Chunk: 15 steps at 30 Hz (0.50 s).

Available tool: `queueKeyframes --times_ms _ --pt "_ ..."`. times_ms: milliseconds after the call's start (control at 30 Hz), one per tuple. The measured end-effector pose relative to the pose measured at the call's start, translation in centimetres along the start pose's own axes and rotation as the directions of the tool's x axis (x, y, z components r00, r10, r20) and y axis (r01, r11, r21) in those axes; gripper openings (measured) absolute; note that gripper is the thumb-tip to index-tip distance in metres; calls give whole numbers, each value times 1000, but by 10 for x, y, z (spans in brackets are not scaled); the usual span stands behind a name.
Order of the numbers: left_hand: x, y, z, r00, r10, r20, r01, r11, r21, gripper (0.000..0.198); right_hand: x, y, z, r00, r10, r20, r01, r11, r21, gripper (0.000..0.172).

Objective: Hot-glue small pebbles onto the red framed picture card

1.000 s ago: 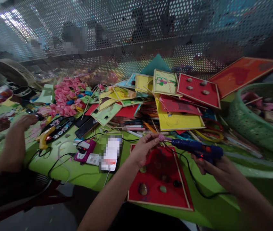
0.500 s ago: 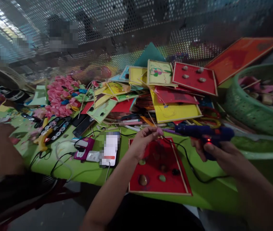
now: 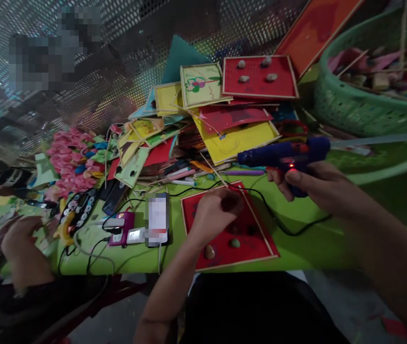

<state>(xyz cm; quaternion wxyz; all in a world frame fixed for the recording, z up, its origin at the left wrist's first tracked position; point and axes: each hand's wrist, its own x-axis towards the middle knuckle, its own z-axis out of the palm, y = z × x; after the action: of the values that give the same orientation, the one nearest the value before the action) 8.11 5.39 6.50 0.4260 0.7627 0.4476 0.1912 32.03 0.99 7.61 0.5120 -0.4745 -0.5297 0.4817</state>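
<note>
Two bare hands, well apart, over a green desk (image 3: 307,255). Left hand (image 3: 212,215): lowered above the red board (image 3: 253,247), fingers bent down and bunched; fingertips mostly hidden, so impossible to tell whether pinching anything or touching the board. Right hand (image 3: 314,184): wrapped round the handle of a blue glue gun (image 3: 275,154), raised off the desk to the right of the board; nozzle pointing left, red light lit, pale glue stick (image 3: 382,138) out of the back.

Step in hand, as judged: left-hand placing on the board, glue gun held aside. Likely called for next: a steady press at one spot, then a clean release, nozzle clear of the left fingers and nearby stones undisturbed.

On the board: one green stone (image 3: 234,243), one brown stone (image 3: 209,252), darker lumps in shade, indistinct; thin wooden edging. Beside it: black cord (image 3: 282,229), looped. To the left: phone (image 3: 158,220), purple power strip (image 3: 127,222), yellow glue gun (image 3: 66,229). Behind: purple pen (image 3: 244,172), piled boards, including a red one with four pale stones (image 3: 261,88). Farther right: green basket (image 3: 364,112) of scraps. Far left: a co-worker's hands (image 3: 22,231).
</note>
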Motion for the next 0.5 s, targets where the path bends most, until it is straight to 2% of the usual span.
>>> queueKeyframes --times_ms 100,500 --pt "0 3 0 999 48 16 -50 985 168 9 1 1 -2 1000 -12 5 12 998 -55 54" --pt "2 -3 4 991 124 43 -131 942 310 9 1 7 -6 999 19 39 -15 994 -104 63"
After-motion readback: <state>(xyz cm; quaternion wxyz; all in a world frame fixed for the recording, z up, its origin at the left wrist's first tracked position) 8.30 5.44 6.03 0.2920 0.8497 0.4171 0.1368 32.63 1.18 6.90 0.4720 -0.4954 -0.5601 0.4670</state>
